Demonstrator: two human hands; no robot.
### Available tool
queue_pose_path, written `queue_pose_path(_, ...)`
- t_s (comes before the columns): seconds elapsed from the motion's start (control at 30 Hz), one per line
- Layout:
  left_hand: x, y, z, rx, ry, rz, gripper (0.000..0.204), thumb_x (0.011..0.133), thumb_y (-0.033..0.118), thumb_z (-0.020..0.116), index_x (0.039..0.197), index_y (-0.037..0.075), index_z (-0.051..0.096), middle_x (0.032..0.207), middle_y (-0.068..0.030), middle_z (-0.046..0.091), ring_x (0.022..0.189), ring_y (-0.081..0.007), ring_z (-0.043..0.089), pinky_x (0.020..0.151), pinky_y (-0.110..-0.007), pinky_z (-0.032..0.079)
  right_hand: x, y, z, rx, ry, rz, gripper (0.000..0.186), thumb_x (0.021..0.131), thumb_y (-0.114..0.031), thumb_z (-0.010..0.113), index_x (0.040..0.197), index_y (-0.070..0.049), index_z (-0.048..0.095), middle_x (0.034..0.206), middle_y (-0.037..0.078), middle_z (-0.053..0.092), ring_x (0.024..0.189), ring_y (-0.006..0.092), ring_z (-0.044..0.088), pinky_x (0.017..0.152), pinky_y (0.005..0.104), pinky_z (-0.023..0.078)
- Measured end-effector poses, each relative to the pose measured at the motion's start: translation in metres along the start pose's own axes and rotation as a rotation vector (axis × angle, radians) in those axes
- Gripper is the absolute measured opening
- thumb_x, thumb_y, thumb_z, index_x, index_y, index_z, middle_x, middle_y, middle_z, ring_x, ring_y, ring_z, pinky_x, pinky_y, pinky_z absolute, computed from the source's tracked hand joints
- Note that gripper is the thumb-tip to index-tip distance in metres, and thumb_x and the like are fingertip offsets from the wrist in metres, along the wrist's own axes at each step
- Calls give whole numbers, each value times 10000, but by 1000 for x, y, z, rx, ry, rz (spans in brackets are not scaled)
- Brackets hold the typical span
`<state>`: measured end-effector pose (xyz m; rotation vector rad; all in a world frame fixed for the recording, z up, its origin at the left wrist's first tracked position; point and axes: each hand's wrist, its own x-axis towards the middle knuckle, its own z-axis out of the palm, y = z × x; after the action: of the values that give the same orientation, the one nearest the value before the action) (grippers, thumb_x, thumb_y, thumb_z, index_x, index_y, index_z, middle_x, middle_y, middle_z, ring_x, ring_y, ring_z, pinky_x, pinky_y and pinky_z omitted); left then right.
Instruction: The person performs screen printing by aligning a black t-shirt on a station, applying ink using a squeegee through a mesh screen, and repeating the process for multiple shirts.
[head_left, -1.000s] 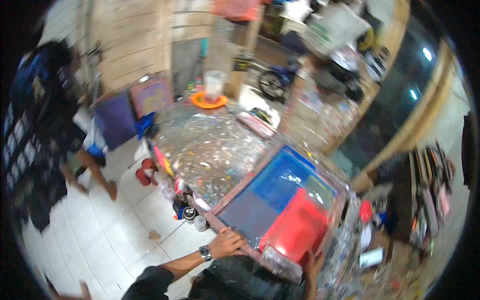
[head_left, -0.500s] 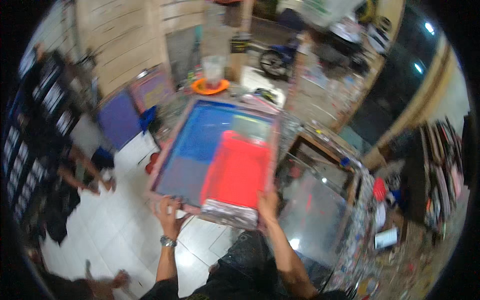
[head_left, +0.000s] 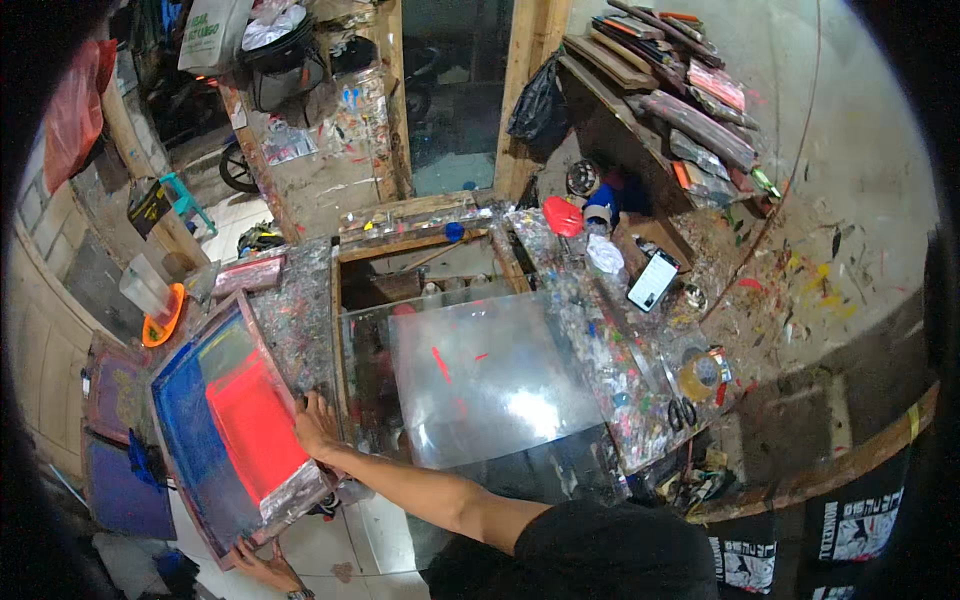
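Note:
A screen printing frame [head_left: 170, 440] with blue mesh and a broad patch of red ink [head_left: 255, 415] tilts at the left of the head view. Its lower end carries a strip of shiny tape. My right hand [head_left: 318, 428] grips its right-hand rail, the arm stretched across from the right. At the bottom corner my left hand [head_left: 265, 570] holds the near rail, fingers over the edge; a watch shows at that wrist. A glass tabletop [head_left: 490, 375] with a clear sheet and a few red smears lies to the right of the frame.
Scissors [head_left: 682, 413], a tape roll [head_left: 699, 372] and a phone [head_left: 654, 281] lie on the ink-spattered bench at right. An orange dish [head_left: 165, 318] stands by the far left. Stacked frames [head_left: 690, 100] fill a shelf at back right. Printed black shirts [head_left: 855, 520] hang at lower right.
The view has swung right, so the frame now appears further left, with both hands still on it. The glass tabletop has come to the middle, and the people at left are out of view.

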<state>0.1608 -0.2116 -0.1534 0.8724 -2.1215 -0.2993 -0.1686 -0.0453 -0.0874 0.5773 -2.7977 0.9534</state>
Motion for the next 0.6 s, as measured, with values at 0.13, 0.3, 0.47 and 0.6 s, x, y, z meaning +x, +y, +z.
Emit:
queue_pose_path(0.13,-10,-16,-3,3,89,-76,889,717,147,913,1494,60,489,1558,-201,433,1445,-400,404,1166,-522,396,-3,-22,-5,126,-117,-143,555,949,-273,636,1421,-8,514,1263,213,563,1187,400,531,982,519,445)
queue_pose_path(0.3,-76,16,-23,546,-12,-427,891,924,523,709,1559,1,366,1645,-216,324,1512,-387,316,1261,-543,211,-62,29,-133,414,-201,-268,366,956,-219,691,1231,17,639,1268,228,590,1172,400,562,1000,506,453)
queue_pose_path(0.47,-243,33,32,155,-130,-669,579,864,234,807,1288,-45,528,1365,-306,471,1240,-502,486,1081,-524,412,-184,124,-198,370,-282,-307,325,996,-167,667,1236,52,650,1299,216,555,1238,376,521,1046,490,435)
queue_pose_path(0.6,-348,15,67,-13,-760,-706,628,859,327,802,1346,38,531,1399,-314,448,1222,-468,550,1034,-532,492,-270,184,-234,5,-423,-385,465,1009,-291,672,1363,-1,587,1400,200,502,1325,361,458,1105,528,376)
